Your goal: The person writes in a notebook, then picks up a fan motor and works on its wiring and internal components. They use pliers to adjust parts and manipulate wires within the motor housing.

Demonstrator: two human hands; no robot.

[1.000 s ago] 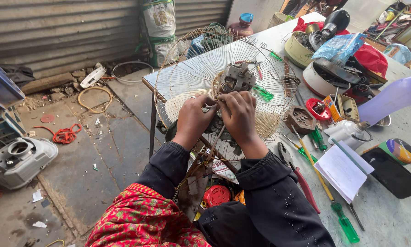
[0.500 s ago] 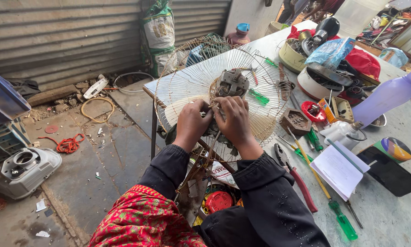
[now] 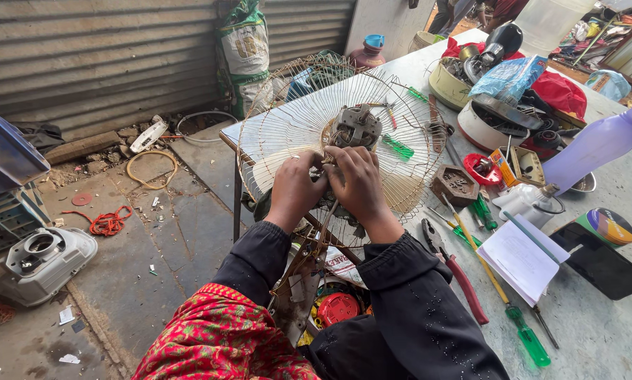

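Looking down, I see my left hand point(image 3: 296, 186) and my right hand point(image 3: 358, 184) side by side on a round wire fan guard point(image 3: 288, 127) that lies flat over the near left corner of the grey worktable point(image 3: 597, 331) and juts past its edge. Both hands sit just near of the fan motor point(image 3: 357, 127) at the guard's centre; the fingers of each are curled together and pinched on something small at the hub, but I cannot tell what, since the knuckles hide it. The fingertips of the two hands touch or nearly touch. My dark sleeves run back toward me, with red patterned cloth point(image 3: 217, 338) over my left knee. Right of the guard lie red-handled pliers point(image 3: 457, 274), and just beyond them a green-handled screwdriver point(image 3: 523, 331), both pointing near to far. Farther right is an open notepad point(image 3: 523, 257), a dark flat tablet point(image 3: 601, 264) and a pale purple bottle point(image 3: 597, 144) lying tilted. On the ground to the left sits a grey machine housing point(image 3: 41, 260), with a coil of orange cord point(image 3: 108, 222) beyond it.
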